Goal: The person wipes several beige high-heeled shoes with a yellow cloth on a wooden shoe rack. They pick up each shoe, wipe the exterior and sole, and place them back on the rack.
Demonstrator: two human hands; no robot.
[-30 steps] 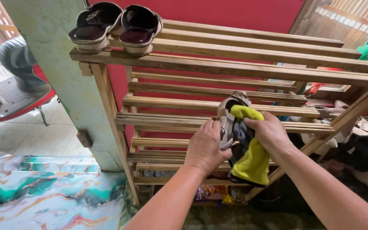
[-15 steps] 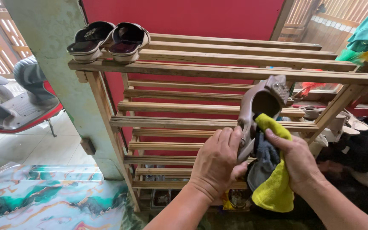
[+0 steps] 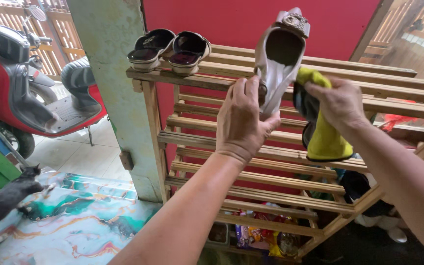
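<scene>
At the far left a red scooter (image 3: 13,93) stands on pale floor tiles, and a dark cat (image 3: 6,201) walks at the edge of a marbled green and white surface (image 3: 84,221). A pale green pillar (image 3: 109,73) rises just beside the wooden slatted rack (image 3: 280,147), which stands against a red wall (image 3: 231,22). On the rack's top shelf, at its left end, a pair of dark slippers (image 3: 170,49) lies; the rest of that shelf is bare slats. The left hand (image 3: 244,118) grips a pale shoe (image 3: 278,59) by its heel, toe up, above the top shelf. The right hand (image 3: 339,103) clutches a yellow cloth (image 3: 325,137), just beside the shoe. Coloured packets (image 3: 256,238) lie under the lowest shelf.
</scene>
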